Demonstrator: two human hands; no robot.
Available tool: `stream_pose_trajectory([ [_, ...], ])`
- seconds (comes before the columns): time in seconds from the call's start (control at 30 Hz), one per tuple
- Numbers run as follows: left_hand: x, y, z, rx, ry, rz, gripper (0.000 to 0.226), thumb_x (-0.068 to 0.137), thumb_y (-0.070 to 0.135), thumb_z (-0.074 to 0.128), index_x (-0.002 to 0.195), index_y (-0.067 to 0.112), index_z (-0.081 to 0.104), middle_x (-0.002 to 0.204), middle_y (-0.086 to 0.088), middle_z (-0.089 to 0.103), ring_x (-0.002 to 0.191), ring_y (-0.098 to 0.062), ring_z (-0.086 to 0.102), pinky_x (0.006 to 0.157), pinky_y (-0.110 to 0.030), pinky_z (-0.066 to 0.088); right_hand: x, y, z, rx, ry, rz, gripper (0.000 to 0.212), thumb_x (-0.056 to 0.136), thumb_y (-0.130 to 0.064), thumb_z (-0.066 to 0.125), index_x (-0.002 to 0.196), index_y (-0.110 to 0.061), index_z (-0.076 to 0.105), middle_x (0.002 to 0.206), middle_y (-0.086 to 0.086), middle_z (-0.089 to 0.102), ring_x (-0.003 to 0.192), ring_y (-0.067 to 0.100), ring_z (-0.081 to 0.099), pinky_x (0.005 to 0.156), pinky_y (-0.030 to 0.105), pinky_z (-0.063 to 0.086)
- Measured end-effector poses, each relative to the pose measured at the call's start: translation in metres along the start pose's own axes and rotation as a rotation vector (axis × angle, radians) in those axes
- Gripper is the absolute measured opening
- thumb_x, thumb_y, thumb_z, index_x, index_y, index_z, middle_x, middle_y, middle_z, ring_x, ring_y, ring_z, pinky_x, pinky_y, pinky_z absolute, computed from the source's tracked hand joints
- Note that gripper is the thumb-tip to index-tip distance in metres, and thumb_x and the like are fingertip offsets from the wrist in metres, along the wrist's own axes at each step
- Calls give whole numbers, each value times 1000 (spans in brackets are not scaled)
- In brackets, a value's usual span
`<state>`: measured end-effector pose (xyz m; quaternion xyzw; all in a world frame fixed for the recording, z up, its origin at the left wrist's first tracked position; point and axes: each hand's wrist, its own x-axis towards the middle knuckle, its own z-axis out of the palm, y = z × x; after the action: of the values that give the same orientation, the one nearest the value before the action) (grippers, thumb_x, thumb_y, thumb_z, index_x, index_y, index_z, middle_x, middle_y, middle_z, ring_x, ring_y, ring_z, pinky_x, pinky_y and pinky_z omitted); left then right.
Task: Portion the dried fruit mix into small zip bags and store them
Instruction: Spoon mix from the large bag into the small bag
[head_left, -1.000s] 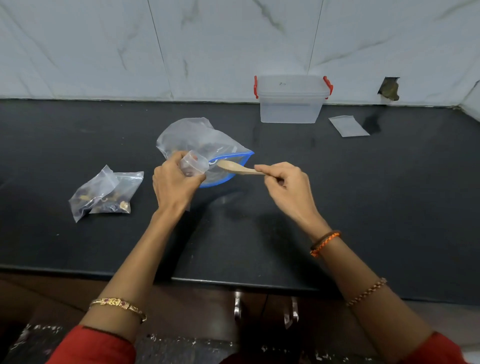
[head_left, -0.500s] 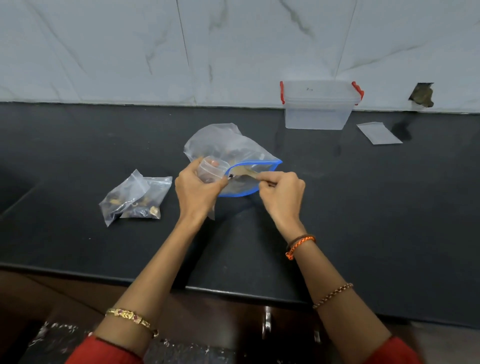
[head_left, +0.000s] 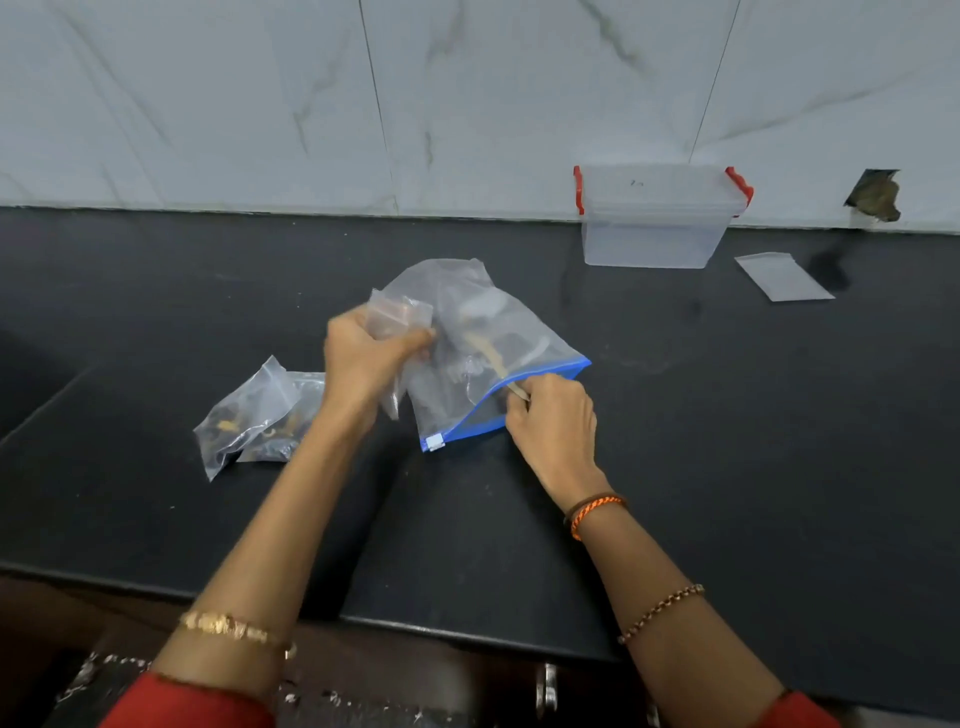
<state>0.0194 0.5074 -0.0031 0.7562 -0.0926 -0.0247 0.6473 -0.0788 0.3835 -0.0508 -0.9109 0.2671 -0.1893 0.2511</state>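
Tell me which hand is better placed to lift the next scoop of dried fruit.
The right hand. It grips the wooden spoon, whose bowl is inside the large blue-zip clear bag. The left hand is busy holding the small clear zip bag.

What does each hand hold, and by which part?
Left hand grips a small zip bag around its lower half. Right hand pinches the wooden spoon by its handle end.

from where i sit, no text reads clearly; only a faint, illegible dark mark shows on the lid of the clear storage box (head_left: 655, 215), well beyond my right hand (head_left: 553, 418).
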Motion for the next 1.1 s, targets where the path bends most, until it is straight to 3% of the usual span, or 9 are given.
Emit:
stream_pose_trajectory([
  [0.1, 45, 19, 7, 237, 30, 99, 9, 67, 13, 71, 70, 14, 63, 76, -4, 65, 75, -23, 61, 69, -33, 51, 0, 0, 1, 82, -1, 19, 43, 88, -10, 47, 52, -12, 22, 49, -1, 27, 44, 13, 24, 44, 26, 18],
  [0.2, 88, 26, 25, 528, 7, 129, 20, 74, 15, 67, 90, 4, 61, 88, -8, 60, 82, -24, 56, 70, -31, 45, 0, -1, 1, 137, -25, 12, 44, 87, -10, 47, 51, -13, 22, 49, -2, 27, 44, 12, 23, 43, 23, 17],
  [0.3, 112, 20, 36, 729, -113, 96, 13, 77, 14, 63, 78, 4, 54, 83, -9, 54, 81, -26, 52, 66, -30, 40, 4, 1, 0, 213, -50, 29, 42, 85, -13, 50, 51, -14, 25, 49, -3, 31, 45, 11, 28, 45, 25, 22],
  [0.4, 123, 9, 42, 824, -185, 61, 29, 80, 12, 59, 61, 8, 38, 78, -11, 48, 65, -23, 47, 51, -28, 36, 9, 3, 0, 250, -44, 10, 43, 87, -13, 48, 51, -13, 24, 48, -2, 29, 45, 13, 26, 46, 28, 22],
  [0.53, 125, 4, 47, 858, -125, 69, 31, 80, 9, 57, 59, 10, 34, 68, -5, 41, 73, -26, 47, 61, -32, 37, 11, 1, 0, 203, -72, -5, 44, 91, -15, 43, 52, -13, 24, 49, -2, 29, 44, 12, 26, 44, 25, 20],
  [0.63, 118, 9, 48, 816, -61, 144, 27, 76, 5, 51, 57, 10, 32, 61, -2, 39, 69, -28, 44, 52, -29, 31, 12, 1, 0, 130, -115, 6, 43, 94, -17, 37, 53, -13, 24, 52, -1, 30, 46, 10, 26, 44, 24, 19],
  [0.83, 93, 34, 48, 717, 165, 435, 8, 76, 12, 52, 76, 4, 53, 76, -10, 51, 71, -30, 44, 60, -32, 32, 8, 0, -1, 113, -138, 10, 43, 94, -17, 37, 53, -12, 24, 53, -1, 29, 48, 9, 24, 45, 24, 19],
  [1.0, 104, 28, 54, 793, -39, 262, 13, 81, 18, 55, 81, 8, 47, 86, -9, 52, 80, -30, 47, 67, -34, 36, 7, 0, -1, 88, -141, 2, 42, 94, -17, 37, 53, -13, 24, 53, -1, 29, 47, 10, 25, 45, 25, 19],
  [1.1, 99, 22, 49, 735, 0, 260, 19, 80, 19, 57, 73, 9, 43, 85, -9, 53, 83, -32, 51, 67, -32, 35, 9, 2, -2, 116, -143, 15, 42, 94, -16, 37, 54, -12, 25, 53, -1, 30, 47, 11, 27, 45, 25, 21],
])
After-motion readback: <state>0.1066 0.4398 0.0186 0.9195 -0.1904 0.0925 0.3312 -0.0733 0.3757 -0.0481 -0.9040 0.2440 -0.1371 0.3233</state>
